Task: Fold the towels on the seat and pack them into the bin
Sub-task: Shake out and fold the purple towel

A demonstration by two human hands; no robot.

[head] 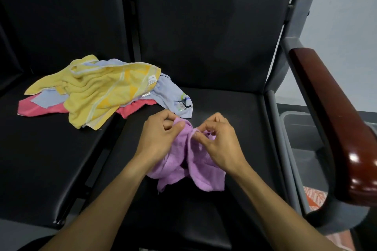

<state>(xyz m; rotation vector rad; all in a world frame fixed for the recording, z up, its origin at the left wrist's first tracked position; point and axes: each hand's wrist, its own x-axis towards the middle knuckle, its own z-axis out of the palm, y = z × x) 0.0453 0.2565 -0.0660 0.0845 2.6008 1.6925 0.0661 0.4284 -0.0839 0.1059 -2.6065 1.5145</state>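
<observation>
Both hands work the purple towel (184,161), bunched on the near right seat (234,108). Left hand (161,138) pinches its upper left edge, right hand (219,142) pinches the edge beside it; hands close together, cloth hanging crumpled toward the person. Towel not yet spread, long axis unclear. The pile, yellow towel (98,89) over blue towel (169,89) and pink towel (40,108), lies up-left, nearer the left hand. Grey bin (302,128) sits right, past the armrest (334,112), nearer the right hand. Likely next: pull edges apart.
</observation>
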